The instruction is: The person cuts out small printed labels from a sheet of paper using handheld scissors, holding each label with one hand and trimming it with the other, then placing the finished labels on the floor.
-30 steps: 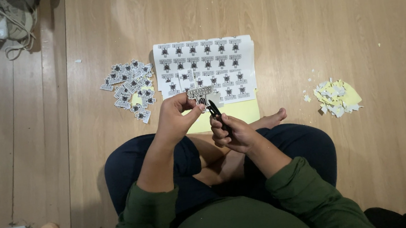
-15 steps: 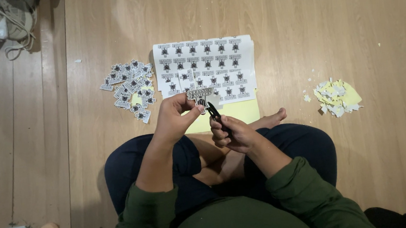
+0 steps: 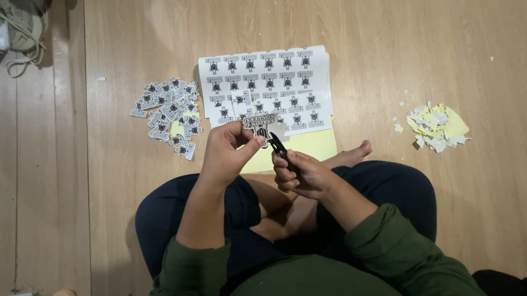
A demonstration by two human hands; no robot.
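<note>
Left hand (image 3: pixel 229 150) pinches a sticker cutout (image 3: pixel 260 124) at its fingertips; right hand (image 3: pixel 300 173) grips black scissors (image 3: pixel 278 147), handles hidden inside the fist.

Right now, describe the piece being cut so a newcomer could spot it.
Start at the big white sticker sheet on the wooden floor. Just below its near edge, the left hand pinches a small sticker cutout against black scissors in the right hand. Unlike the loose pile of cutouts, it is held in the air.
</note>
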